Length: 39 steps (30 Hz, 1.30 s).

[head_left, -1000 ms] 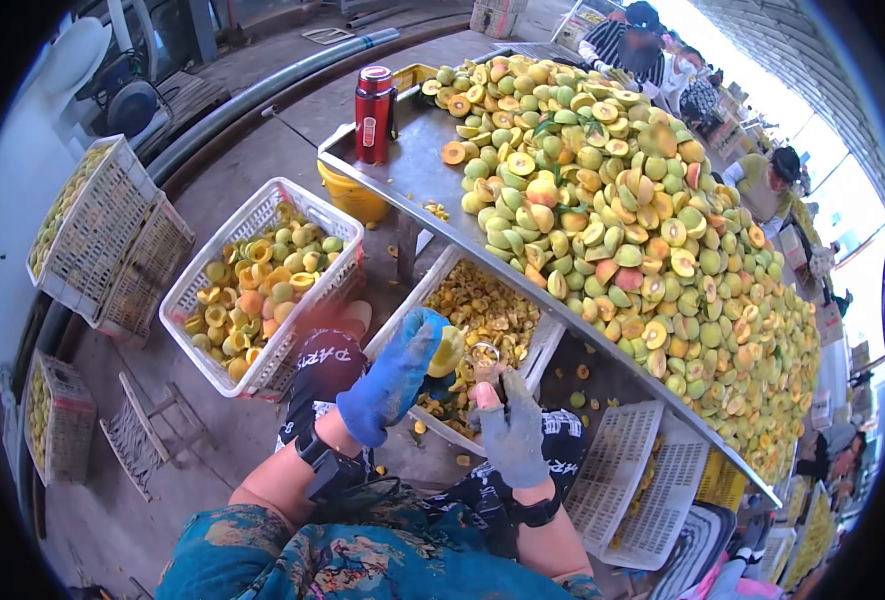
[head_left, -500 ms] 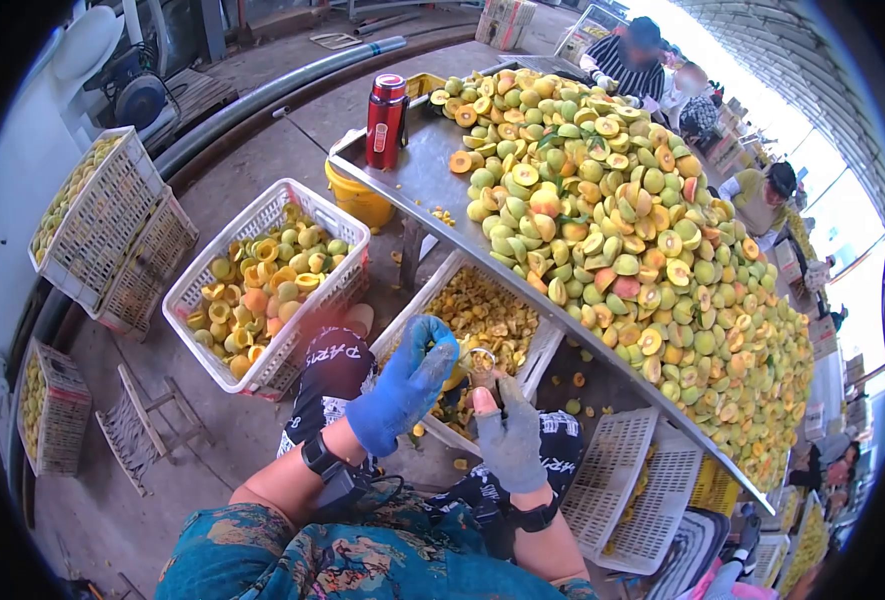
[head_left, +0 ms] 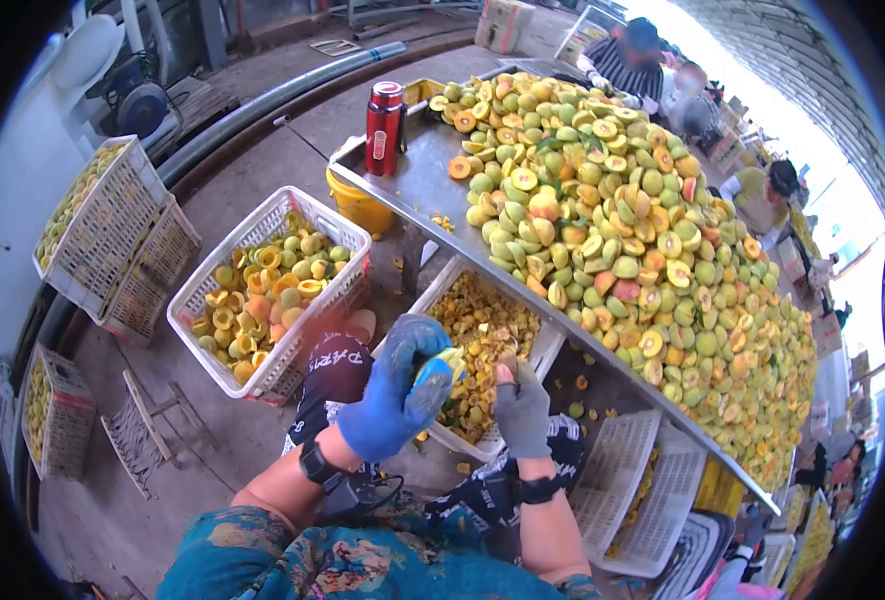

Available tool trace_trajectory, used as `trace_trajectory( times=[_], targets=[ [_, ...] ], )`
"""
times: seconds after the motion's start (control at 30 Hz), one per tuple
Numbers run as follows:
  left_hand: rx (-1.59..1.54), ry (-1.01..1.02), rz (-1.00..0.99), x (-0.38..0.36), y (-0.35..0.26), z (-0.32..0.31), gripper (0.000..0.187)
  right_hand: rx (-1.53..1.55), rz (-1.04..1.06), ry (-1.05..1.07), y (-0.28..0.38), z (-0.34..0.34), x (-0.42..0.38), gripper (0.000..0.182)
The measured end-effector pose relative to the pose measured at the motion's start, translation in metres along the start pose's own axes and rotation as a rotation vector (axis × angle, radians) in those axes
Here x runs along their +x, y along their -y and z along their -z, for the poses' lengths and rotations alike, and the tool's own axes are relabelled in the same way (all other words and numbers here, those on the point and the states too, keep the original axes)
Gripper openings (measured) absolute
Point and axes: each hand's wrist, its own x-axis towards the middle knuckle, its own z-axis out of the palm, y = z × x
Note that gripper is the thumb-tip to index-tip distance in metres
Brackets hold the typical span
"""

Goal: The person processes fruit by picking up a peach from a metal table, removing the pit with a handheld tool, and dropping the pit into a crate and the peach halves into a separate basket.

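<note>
My left hand (head_left: pixel 402 380), in a blue glove, is closed around a yellow-green peach half (head_left: pixel 452 362), partly covered by the fingers. My right hand (head_left: pixel 523 412), in a grey glove with the thumb tip bare, is closed a little to the right, apart from the peach. Its grip is on a small ring-tipped pitting tool, now mostly hidden and blurred. Below both hands stands a white crate (head_left: pixel 554 350) of yellow fruit scraps. A large heap of halved peaches (head_left: pixel 612 240) covers the metal table to the right.
A white crate (head_left: pixel 184 318) of peach halves stands at left, near a yellow bucket (head_left: pixel 362 208). On the table corner is a red flask (head_left: pixel 384 130). Stacked crates (head_left: pixel 112 230) and a wooden stool (head_left: pixel 152 430) are farther left. Several people work beyond the heap.
My right hand has drawn away to the right and slightly down from the left hand. The left hand has turned, showing more of the peach half. The tool's ring no longer shows clearly.
</note>
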Motion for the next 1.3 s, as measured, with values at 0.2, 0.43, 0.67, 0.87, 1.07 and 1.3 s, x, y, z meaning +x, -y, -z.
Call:
trace_trajectory(
  times=[0.2,0.43,0.67,0.87,1.07,1.3],
  targets=[
    [1.289,-0.198,-0.063,0.052,0.011,0.103,0.043,0.034,-0.102,0.066,-0.025,-0.003,0.029,0.033],
    [1.162,0.038,0.007,0.127,0.046,0.101,0.051,0.12,-0.229,0.171,-0.089,-0.025,0.039,0.039],
    [1.107,0.443,-0.106,0.255,0.155,-0.043,0.056,0.101,-0.07,0.053,-0.069,-0.02,0.051,0.043],
    [1.185,0.579,-0.007,0.288,0.234,-0.081,0.058,0.182,-0.076,0.078,-0.068,-0.018,0.06,0.037],
    [1.019,0.271,-0.086,0.258,0.262,-0.046,0.039,0.243,-0.067,0.084,-0.066,-0.018,0.055,0.036],
    [-0.16,0.016,0.385,0.213,0.186,0.005,0.052,0.217,-0.177,0.013,-0.063,-0.015,0.042,0.053]
  ],
)
